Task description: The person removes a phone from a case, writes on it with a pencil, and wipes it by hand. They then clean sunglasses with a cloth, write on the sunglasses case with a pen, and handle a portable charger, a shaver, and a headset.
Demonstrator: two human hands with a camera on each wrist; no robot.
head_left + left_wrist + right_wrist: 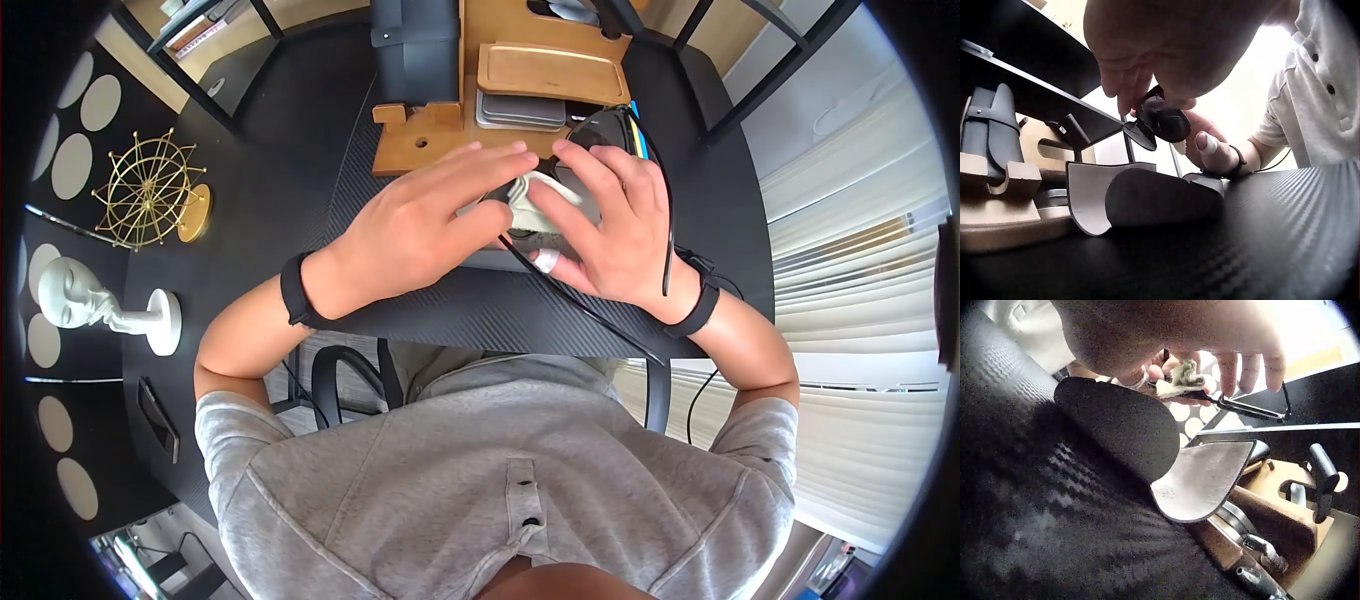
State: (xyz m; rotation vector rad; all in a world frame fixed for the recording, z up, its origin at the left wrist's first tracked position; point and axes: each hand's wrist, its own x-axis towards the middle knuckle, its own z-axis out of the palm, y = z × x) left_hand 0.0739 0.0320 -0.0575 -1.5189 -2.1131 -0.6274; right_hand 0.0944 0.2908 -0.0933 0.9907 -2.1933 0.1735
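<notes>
Both hands are raised over the desk around a pair of dark sunglasses [1169, 124], whose temples spread toward the body. My left hand [400, 230] pinches the frame near one lens, thumb and fingers coming from the left. A pale cloth [550, 200] is bunched against the glasses, and my right hand [625, 225] pinches it between thumb and fingers. White tape wraps the right thumb [548, 261]. Below the hands an open glasses case [1166, 197], grey outside with a pale lining, lies on the black desk [430, 315]; from the head view the hands mostly hide it.
Behind the hands stands a wooden organizer [400, 150] with a dark case [415, 55] and a small tray [550, 73]. A gold wheel ornament [148, 188], a white figurine [85, 300] and a phone [158, 420] are to the left. Blinds [860, 260] hang on the right.
</notes>
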